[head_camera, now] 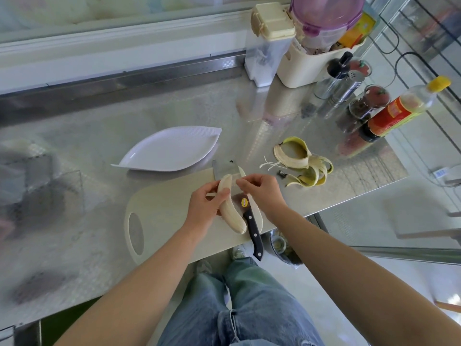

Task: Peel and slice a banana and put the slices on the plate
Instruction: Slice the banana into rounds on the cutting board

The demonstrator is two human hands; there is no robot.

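Knife [252, 224]: lying on the cutting board [162, 208], untouched.
Left hand [203, 208]: fingers wrapping the peeled banana [230, 208] over the board.
Right hand [262, 193]: fingertips pinching at the banana's top.
Peel [299, 161]: sitting on the counter.
Plate [172, 151]: waiting beyond.

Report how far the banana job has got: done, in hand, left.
Done: the peel lies empty on the counter right of the cutting board. In hand: the left hand holds the whole peeled banana over the board, while the right hand pinches at its top, seemingly pulling a string. Left: all slicing; the knife lies unheld on the board, and the plate holds no slices.
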